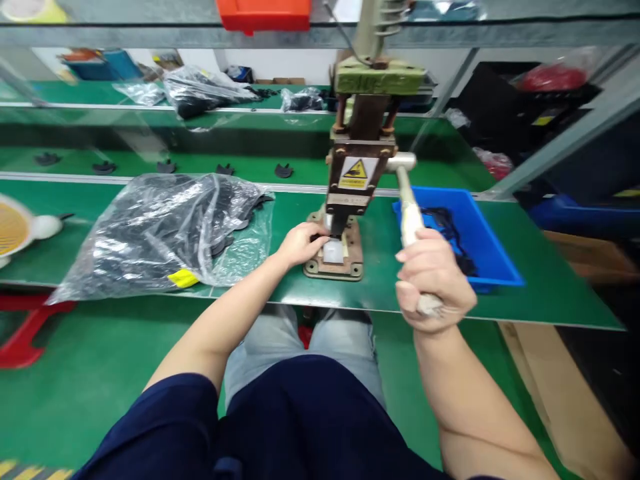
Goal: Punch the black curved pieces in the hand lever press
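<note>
Press lever (411, 217) is clenched in the right hand (436, 280); the left hand (303, 243) reaches the press base (355, 250) at its nine o'clock edge, whether pinching anything I cannot tell. The press (363, 157) stands on the green counter (550, 280) at twelve o'clock from the body, with a blue tray (495, 243) at three and a clear bag (150, 240) at nine.

We see a hand-lever press (361, 143) standing upright on the green worktop (383, 267), its upper block olive green, its dark metal body bearing 1 warning label (358, 173). On its right, a pale lever (411, 217) slants down toward us. A small white block (333, 252) sits on the brownish base plate (355, 243); we cannot tell whether the ram (339, 223) touches it.
</note>
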Demonstrator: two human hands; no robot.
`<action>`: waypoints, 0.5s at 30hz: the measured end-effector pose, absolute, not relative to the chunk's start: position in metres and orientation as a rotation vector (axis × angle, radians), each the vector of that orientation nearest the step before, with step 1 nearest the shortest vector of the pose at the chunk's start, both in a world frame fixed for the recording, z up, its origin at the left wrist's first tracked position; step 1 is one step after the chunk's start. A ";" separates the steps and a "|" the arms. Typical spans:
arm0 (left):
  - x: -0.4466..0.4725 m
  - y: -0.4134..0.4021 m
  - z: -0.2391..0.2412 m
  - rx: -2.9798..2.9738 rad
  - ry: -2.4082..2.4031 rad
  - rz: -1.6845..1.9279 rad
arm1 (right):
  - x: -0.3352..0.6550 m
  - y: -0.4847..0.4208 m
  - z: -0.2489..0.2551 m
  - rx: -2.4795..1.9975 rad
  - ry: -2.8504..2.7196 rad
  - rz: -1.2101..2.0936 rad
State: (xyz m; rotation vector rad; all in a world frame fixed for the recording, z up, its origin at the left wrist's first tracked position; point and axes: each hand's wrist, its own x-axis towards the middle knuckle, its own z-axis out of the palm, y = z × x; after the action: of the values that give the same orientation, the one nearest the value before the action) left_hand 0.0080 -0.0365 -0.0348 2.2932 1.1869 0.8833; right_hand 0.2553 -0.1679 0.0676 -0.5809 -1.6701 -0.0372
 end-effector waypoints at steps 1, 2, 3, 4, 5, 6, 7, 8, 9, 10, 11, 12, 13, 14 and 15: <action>0.003 -0.039 -0.035 2.296 1.198 0.884 | 0.255 -0.165 0.064 -0.561 -1.648 -0.058; -0.005 -0.041 -0.035 2.312 1.219 0.880 | 0.254 -0.162 0.062 -0.540 -1.623 -0.078; -0.017 -0.044 -0.034 2.339 1.259 0.866 | 0.253 -0.158 0.060 -0.520 -1.594 -0.096; -0.031 -0.047 -0.033 2.373 1.322 0.835 | 0.252 -0.155 0.059 -0.509 -1.571 -0.104; -0.049 -0.050 -0.031 2.408 1.410 0.781 | 0.251 -0.152 0.058 -0.507 -1.558 -0.105; -0.068 -0.055 -0.027 2.435 1.523 0.699 | 0.251 -0.150 0.057 -0.502 -1.544 -0.105; -0.090 -0.059 -0.023 2.447 1.656 0.597 | 0.250 -0.149 0.057 -0.500 -1.536 -0.107; -0.112 -0.063 -0.019 2.446 1.794 0.467 | 0.249 -0.149 0.056 -0.505 -1.531 -0.110; -0.133 -0.067 -0.014 2.428 1.932 0.323 | 0.249 -0.149 0.056 -0.508 -1.526 -0.116; -0.154 -0.069 -0.009 2.404 2.050 0.178 | 0.249 -0.149 0.056 -0.510 -1.519 -0.122; -0.172 -0.071 -0.004 2.379 2.138 0.048 | 0.248 -0.150 0.056 -0.511 -1.513 -0.127; -0.188 -0.071 -0.001 2.367 2.200 -0.057 | 0.248 -0.150 0.056 -0.514 -1.511 -0.125; -0.200 -0.072 0.002 2.368 2.234 -0.155 | 0.248 -0.151 0.056 -0.519 -1.512 -0.120; -0.210 -0.071 0.004 2.374 2.249 -0.243 | 0.248 -0.151 0.056 -0.522 -1.506 -0.116; -0.217 -0.071 0.005 2.379 2.253 -0.321 | 0.247 -0.151 0.056 -0.528 -1.502 -0.115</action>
State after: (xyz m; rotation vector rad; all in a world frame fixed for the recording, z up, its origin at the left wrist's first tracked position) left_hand -0.2168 -0.0709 0.0048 2.3791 2.2534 -0.3211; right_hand 0.2473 -0.1505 0.0559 -0.5281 -1.5020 -0.1151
